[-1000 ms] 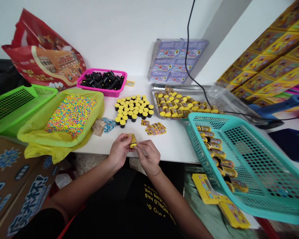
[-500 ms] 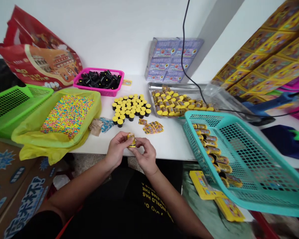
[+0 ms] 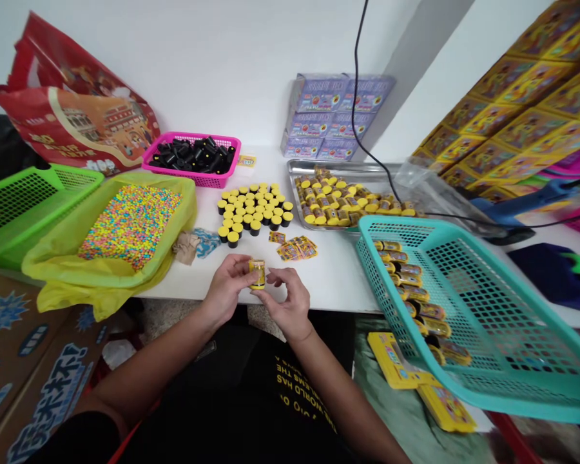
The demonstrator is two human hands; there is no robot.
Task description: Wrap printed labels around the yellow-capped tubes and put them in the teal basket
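A small labelled canister (image 3: 257, 274) stands roughly upright above the table's front edge. My left hand (image 3: 228, 287) pinches it from the left between thumb and fingers. My right hand (image 3: 290, 299) is just to its right with fingers parted. The right thumb tip lies at or close to the canister's base; whether it touches, I cannot tell. Beyond the hands is a small pile of yellow printed labels (image 3: 298, 248). Behind these, a cluster of black canisters with yellow lids (image 3: 254, 209) stands on the white table (image 3: 328, 283).
A teal basket (image 3: 507, 309) at right holds labelled canisters. A metal tray (image 3: 294, 169) behind it has more. At left are a yellow-lined tub of colourful candies (image 3: 133, 222), a green basket (image 3: 77, 174) and a pink basket of black canisters (image 3: 236, 164). A black cable (image 3: 355, 96) hangs at the back.
My right hand has shifted slightly right and its fingers have come away from the canister's side. The canister is turned more upright, with its label showing more.
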